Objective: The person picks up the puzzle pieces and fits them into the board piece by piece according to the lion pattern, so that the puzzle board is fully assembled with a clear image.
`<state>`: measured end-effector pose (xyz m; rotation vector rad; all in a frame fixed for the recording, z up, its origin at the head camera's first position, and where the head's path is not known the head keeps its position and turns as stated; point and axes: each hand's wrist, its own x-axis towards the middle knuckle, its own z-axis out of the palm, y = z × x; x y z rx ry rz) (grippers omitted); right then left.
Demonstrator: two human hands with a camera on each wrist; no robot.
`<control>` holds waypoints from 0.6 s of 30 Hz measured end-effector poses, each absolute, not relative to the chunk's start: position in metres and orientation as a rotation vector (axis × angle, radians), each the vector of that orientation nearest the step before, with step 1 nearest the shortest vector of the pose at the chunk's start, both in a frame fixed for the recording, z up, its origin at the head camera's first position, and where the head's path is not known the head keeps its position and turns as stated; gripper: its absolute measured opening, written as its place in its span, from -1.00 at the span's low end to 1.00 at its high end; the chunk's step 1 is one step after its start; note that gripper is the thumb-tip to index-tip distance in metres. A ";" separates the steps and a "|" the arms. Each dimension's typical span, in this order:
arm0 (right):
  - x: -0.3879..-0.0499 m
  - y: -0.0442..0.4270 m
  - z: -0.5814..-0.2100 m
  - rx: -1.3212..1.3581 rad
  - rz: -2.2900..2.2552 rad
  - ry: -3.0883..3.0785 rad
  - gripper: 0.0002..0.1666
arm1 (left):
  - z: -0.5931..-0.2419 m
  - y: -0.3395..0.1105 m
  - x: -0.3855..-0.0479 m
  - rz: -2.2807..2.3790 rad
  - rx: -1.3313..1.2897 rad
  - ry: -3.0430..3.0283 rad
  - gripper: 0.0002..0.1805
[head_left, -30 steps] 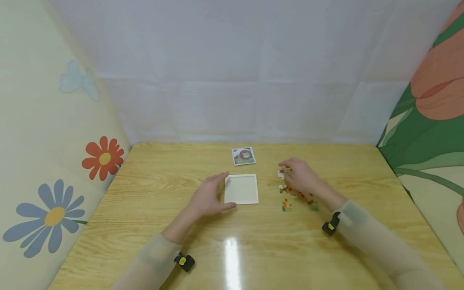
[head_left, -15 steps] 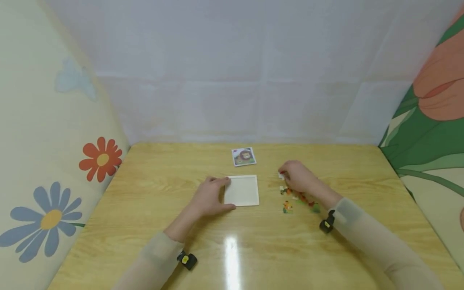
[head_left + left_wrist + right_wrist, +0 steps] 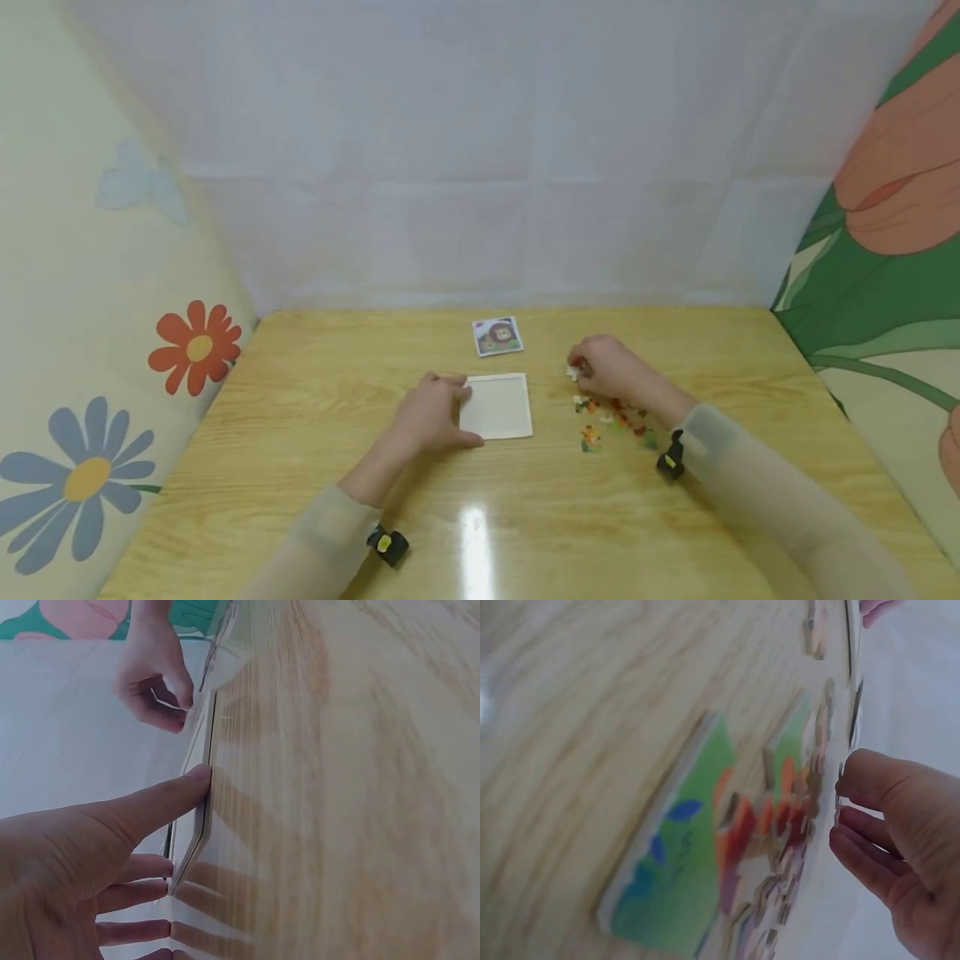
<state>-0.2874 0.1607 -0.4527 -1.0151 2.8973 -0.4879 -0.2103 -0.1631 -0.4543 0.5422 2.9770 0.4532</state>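
Note:
My left hand (image 3: 426, 418) lies at the left side of a white square tray (image 3: 497, 408), thumb at its near edge and fingers by its far left corner. In the left wrist view, the straight thumb of the left hand (image 3: 67, 855) touches the rim of the tray (image 3: 199, 817). My right hand (image 3: 611, 368) pinches a small pale puzzle piece (image 3: 572, 372) between thumb and fingertips. Just below that hand lie several colourful pieces, one with an orange figure (image 3: 591, 438). In the right wrist view, the right hand (image 3: 907, 847) is beside green-and-red pieces (image 3: 675, 885).
A square picture card with a lion (image 3: 498, 337) lies behind the tray on the wooden table (image 3: 315, 358). A white cloth (image 3: 450, 242) hangs at the back. Flower-patterned panels stand at the left (image 3: 75, 333) and right (image 3: 885, 325).
My right fingers have closed on the pale piece and drawn slightly towards me with it. The left hand stays at the tray; its index finger is bent more at the far corner.

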 end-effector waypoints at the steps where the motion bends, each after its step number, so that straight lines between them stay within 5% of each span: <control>1: -0.289 0.160 -0.451 -1.026 -0.498 2.900 -0.64 | -0.454 -0.163 -0.211 0.463 0.525 2.973 -0.11; 18: -0.284 0.110 -0.433 -1.251 -0.687 2.832 -0.75 | -0.461 -0.168 -0.212 0.586 0.485 2.974 0.02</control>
